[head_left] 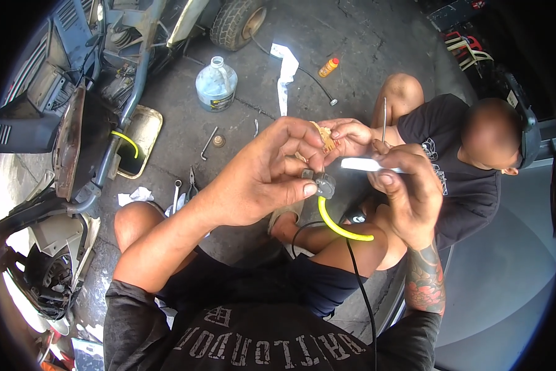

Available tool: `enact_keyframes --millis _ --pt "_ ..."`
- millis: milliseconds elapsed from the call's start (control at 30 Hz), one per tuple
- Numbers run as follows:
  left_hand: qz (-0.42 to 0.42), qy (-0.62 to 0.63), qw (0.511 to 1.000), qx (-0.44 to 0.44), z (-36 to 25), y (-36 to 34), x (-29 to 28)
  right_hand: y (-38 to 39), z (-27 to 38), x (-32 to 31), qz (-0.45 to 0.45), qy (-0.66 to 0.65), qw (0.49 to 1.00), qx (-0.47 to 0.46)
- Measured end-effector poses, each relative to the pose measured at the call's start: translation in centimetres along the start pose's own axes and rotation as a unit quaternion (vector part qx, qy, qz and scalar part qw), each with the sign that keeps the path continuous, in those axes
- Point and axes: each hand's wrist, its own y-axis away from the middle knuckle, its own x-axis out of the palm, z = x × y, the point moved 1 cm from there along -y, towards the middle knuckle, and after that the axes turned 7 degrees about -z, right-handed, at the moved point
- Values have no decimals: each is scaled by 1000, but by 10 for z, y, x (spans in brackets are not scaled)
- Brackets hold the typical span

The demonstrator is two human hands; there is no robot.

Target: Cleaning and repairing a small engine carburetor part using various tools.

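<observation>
My left hand (262, 176) pinches a small dark connector (322, 183) between thumb and fingers; a yellow tube (338, 227) curves down out of it, and a black wire (359, 281) hangs below. My right hand (407, 191) grips a flat pale tool (363, 164) whose tip points left toward the connector. A second person crouches opposite; that person's hand (346, 136) holds a small tan part (326, 139) just above the connector, and the other hand holds a thin metal rod (384, 119) upright.
A stripped scooter (74, 123) stands at the left with a yellow hose and a drip pan (143, 133). On the concrete floor lie a clear plastic jug (216, 85), a wrench (208, 142), pliers (192, 182), rags and a small orange bottle (328, 67). A tyre (236, 21) is at the top.
</observation>
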Motion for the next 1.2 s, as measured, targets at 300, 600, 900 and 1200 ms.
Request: enact_keyframes --millis 300,600,900,1200 --pt "-120 -46 990 -52 -13 -1 -37 15 -24 -4 -7 118 984 135" --pt "-100 -65 975 -188 -2 4 -57 3 -67 28 156 169 956 182" --pt "-87 -50 967 -234 28 3 -71 -21 -56 50 202 105 917 328" --pt "-68 -57 965 -246 30 0 -71 -4 -82 64 182 -62 920 340"
